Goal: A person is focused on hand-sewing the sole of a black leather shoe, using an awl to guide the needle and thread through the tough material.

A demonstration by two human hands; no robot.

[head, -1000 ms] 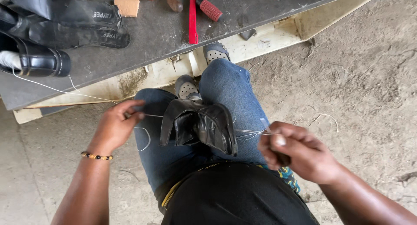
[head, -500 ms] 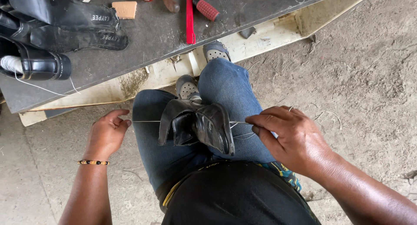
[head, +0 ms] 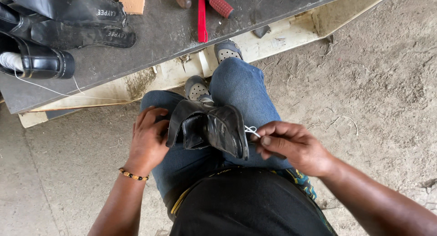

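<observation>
Both hands have drawn in: the left hand (head: 146, 140) now clasps the black leather shoe (head: 207, 127) on the lap, the right hand (head: 293, 147) pinching the slackened white thread (head: 250, 130) beside it.

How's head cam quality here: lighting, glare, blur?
Head view: soft, even daylight with no hard shadows; mild sheen on the black shoe on the lap and on the shoe on the bench; left hand and right hand sharp; white thread thin but visible; slight wide-angle stretch at the edges.
</observation>
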